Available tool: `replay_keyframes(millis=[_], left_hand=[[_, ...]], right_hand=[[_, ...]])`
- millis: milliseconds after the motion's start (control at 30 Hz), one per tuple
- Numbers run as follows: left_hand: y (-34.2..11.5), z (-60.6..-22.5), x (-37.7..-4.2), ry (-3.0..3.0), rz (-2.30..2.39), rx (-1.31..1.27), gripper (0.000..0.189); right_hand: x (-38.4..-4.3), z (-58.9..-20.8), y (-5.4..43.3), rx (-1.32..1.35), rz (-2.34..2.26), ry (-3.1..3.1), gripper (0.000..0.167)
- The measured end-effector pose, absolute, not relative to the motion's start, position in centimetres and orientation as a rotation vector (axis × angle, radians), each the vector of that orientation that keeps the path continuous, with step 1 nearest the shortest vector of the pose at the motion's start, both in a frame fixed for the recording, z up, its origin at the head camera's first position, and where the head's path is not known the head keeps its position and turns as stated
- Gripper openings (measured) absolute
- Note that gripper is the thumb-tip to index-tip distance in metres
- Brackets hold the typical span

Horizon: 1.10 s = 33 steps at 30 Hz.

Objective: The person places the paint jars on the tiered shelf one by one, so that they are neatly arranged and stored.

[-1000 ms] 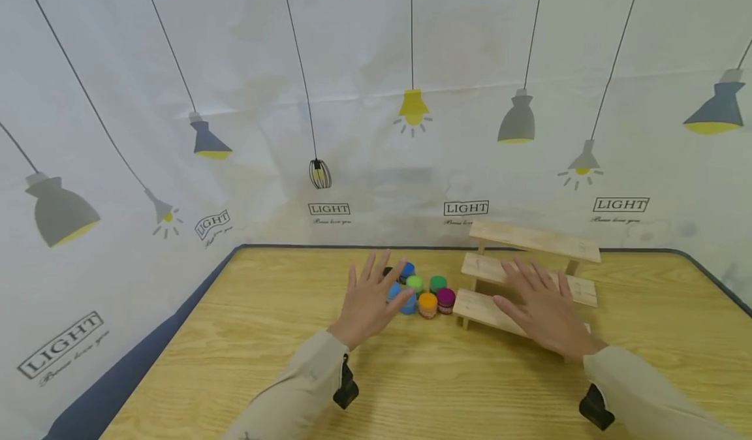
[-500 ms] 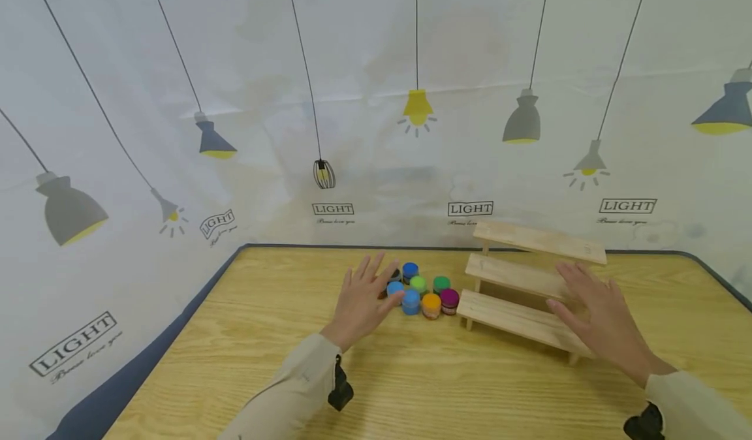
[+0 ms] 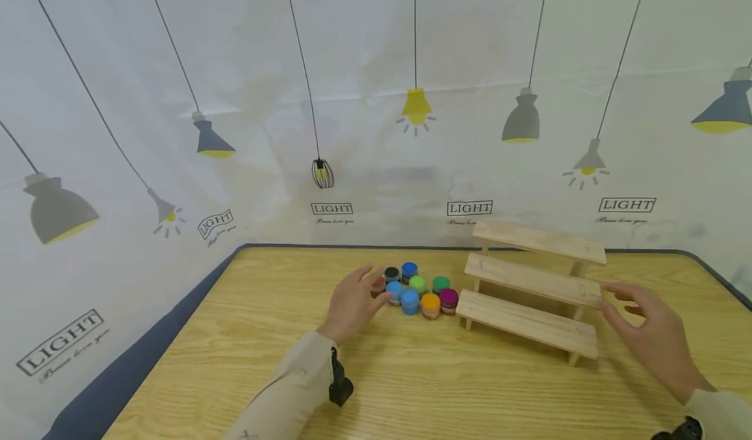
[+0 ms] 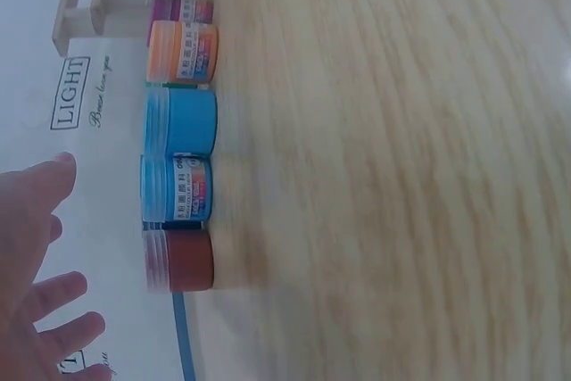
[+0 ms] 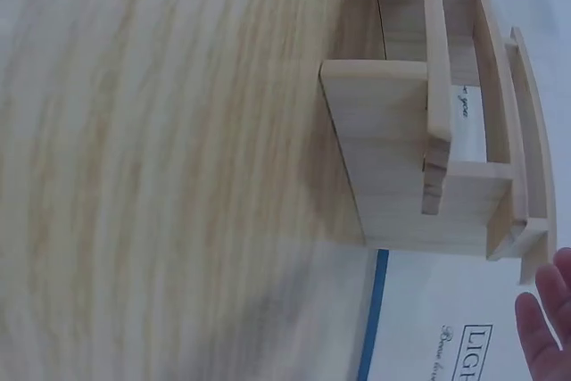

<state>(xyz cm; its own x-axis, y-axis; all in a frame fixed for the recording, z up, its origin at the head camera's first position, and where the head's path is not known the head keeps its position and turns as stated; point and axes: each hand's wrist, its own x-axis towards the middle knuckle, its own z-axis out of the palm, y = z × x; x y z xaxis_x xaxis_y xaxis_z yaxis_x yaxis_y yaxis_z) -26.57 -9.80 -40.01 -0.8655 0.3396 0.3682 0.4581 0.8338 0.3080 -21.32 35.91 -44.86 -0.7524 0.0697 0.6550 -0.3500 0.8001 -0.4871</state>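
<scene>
Lamp-printed backdrop (image 3: 376, 55) behind a wood-grain table (image 3: 264, 361)

Hanging lamps (image 3: 416, 105) and framed LIGHT lettering (image 3: 470, 208) pattern the backdrop; on the table, nine gouache paint jars (image 3: 410, 301) cluster just left of a three-tier wooden shelf (image 3: 531, 279), whose plank steps rise towards the backdrop; its long axis runs left to right, slanting so that the right end sits nearer the person; the purple jar (image 3: 449, 301) stands just beside the left end of the lowest step, with the orange jar (image 3: 431, 305) next to it.

What counts most is the line from shelf to right hand (image 3: 655, 329): this hand is at the shelf's right end, clearly the nearer of the two, and the shelf lies to its left with the long axis pointing roughly at the grip; thumb and forefinger are parted and bent towards the end of the middle step, with nothing seen between them; whether a fingertip touches the wood I cannot tell.

Across the cluster, the left hand (image 3: 352, 304) has its fingers loosely spread and holds nothing; the reddish-brown jar (image 3: 378, 288) lies nearest, partly behind the fingers in the head view, and the black jar (image 3: 391, 275) is just beyond; contact is unclear there too.
</scene>
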Motion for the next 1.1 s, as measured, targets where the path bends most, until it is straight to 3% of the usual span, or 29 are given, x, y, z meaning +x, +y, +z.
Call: replay_keyframes(millis=[167,533,833,1100], left_hand=[[-9.8,-40.4,-26.9,-2.711,-0.621,-0.577,0.048],[-9.2,-41.2,-27.7,-2.730,-0.726,-0.473,0.044],[-9.2,-41.9,-28.2,-2.713,-0.768,-0.421,0.041],[-9.0,-42.1,-28.4,-2.727,-0.872,-0.273,0.039]], right_hand=[[-21.5,-46.2,37.0,0.132,0.843,-2.344,0.037],[-17.9,-42.1,33.5,0.065,1.095,-2.566,0.045],[-18.2,-42.0,33.0,0.120,1.189,-2.751,0.061],[-18.5,-42.0,32.7,0.166,1.253,-2.936,0.059]])
